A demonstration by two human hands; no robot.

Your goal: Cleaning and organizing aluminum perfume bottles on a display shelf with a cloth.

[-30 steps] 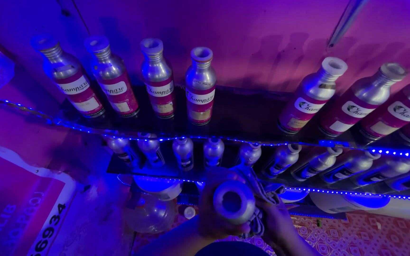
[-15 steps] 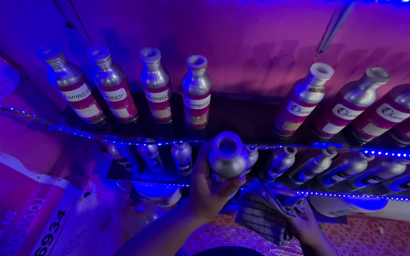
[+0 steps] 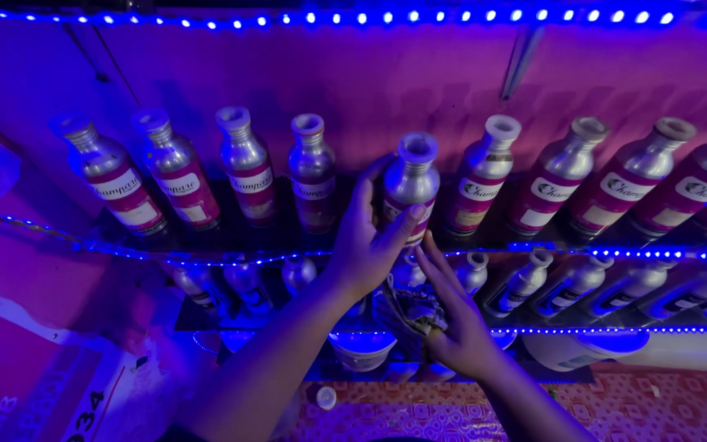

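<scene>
Metal bottle [image 3: 410, 190], silver with a magenta label band, sits at the centre of the frame in the top shelf row, filling the gap between the fourth bottle from the left [image 3: 312, 173] and a white-capped bottle [image 3: 481, 178] on its right. The left hand [image 3: 367, 237] wraps it from the left and below: thumb pressed across the label, the other fingers curled round the far side, so the grip is closed on the body. The right hand [image 3: 452, 315] sits lower, just right of centre, its upper fingers spread and pointing up toward the bottle's base without clearly touching it, while its lower fingers pinch a crumpled cloth [image 3: 413, 311].

To seat it well, I judge the base should slide fully back on the shelf edge [image 3: 231, 260], with the label facing outward like its neighbours and the neck leaning at the same angle, before the thumb lets go.

Half a second ago the bottle was lower in the frame, held in front of the second shelf row with its cap toward the camera; now it is up in the top row. The right hand has risen too, and its fingers have opened.
</scene>
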